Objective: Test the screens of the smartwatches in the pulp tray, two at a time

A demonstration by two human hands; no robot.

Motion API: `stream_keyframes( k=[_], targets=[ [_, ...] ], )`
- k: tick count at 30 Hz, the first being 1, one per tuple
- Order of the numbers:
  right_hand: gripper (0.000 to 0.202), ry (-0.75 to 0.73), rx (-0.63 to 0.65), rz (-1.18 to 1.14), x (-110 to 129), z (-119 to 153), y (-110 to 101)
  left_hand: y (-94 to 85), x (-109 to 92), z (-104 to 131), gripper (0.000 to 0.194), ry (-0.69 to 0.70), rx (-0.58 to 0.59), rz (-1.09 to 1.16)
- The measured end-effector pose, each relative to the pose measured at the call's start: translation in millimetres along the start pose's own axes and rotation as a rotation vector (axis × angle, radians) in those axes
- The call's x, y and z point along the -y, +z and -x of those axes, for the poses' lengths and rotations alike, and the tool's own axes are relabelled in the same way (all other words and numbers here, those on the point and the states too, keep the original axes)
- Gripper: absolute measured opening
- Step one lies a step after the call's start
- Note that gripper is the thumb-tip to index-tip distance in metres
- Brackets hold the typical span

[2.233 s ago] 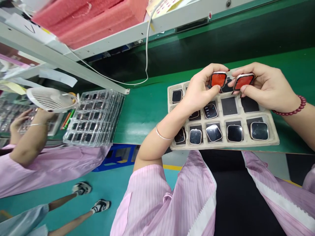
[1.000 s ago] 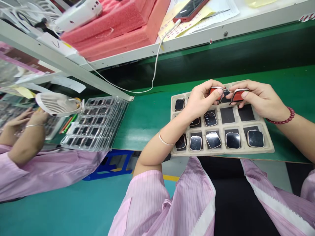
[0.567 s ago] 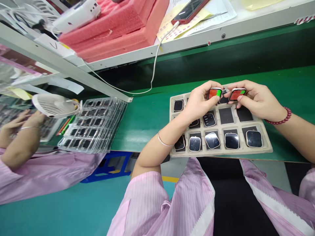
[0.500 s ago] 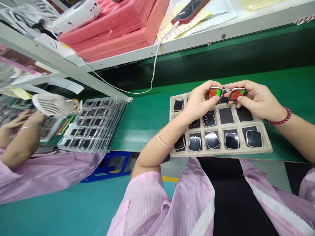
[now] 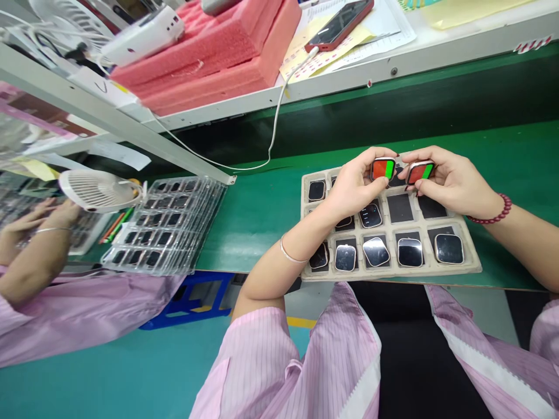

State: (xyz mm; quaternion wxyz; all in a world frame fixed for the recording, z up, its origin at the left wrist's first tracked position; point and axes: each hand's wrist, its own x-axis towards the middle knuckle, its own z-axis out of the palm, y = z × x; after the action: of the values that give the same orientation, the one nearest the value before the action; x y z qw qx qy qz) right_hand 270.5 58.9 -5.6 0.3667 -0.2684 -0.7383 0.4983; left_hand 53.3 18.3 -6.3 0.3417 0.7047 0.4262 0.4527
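Above the back of a beige tray (image 5: 471, 256), my left hand (image 5: 356, 183) is closed on a smartwatch (image 5: 381, 168) without a strap, its screen lit red and green. Beside it, my right hand (image 5: 458, 183) grips a second smartwatch (image 5: 418, 173) with the same colours on its screen, tilted slightly. Both thumbs lie at the lower edges of the watches. Beneath them, the tray's front row holds several dark-screened watches (image 5: 410, 252), and one watch (image 5: 371, 215) in the middle row shows a lit list. Two pockets near my right hand show bare black pads (image 5: 400, 208). My hands and forearms hide part of the tray.
Left on the green bench (image 5: 231, 227) are stacked clear trays (image 5: 161, 227) of watches and a white fan (image 5: 98, 189). A co-worker's hands (image 5: 43, 218) are beyond. A shelf above bears red foam (image 5: 205, 58) and a phone (image 5: 340, 26) with a white cable (image 5: 275, 128).
The watch in my right hand has turned a little, tilting more, and its green band looks wider. Both hands keep their hold. The view has shifted slightly.
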Motion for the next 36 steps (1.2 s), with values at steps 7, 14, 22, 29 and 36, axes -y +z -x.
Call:
stream_keyframes(
  k=[7,14,22,29,36],
  targets=[
    [0.028,-0.031,0.023,-0.018,0.8,0.4,-0.2,0.9,-1.3,0.5,0.03,-0.005,0.01,0.098],
    [0.018,0.033,-0.003,-0.046,2.4,0.9,0.7,1.7,-4.8,0.5,0.026,-0.013,-0.01,0.115],
    [0.012,0.072,0.008,-0.034,6.7,1.5,-1.4,0.6,-13.6,2.7,0.031,-0.084,-0.026,0.137],
    [0.015,0.083,0.018,-0.034,7.2,2.0,-3.4,0.1,-14.5,2.5,0.034,-0.114,-0.012,0.162],
    [0.017,0.062,-0.01,0.002,9.6,1.6,-0.2,-2.7,-12.0,1.9,0.032,-0.139,0.02,0.145]
  ],
)
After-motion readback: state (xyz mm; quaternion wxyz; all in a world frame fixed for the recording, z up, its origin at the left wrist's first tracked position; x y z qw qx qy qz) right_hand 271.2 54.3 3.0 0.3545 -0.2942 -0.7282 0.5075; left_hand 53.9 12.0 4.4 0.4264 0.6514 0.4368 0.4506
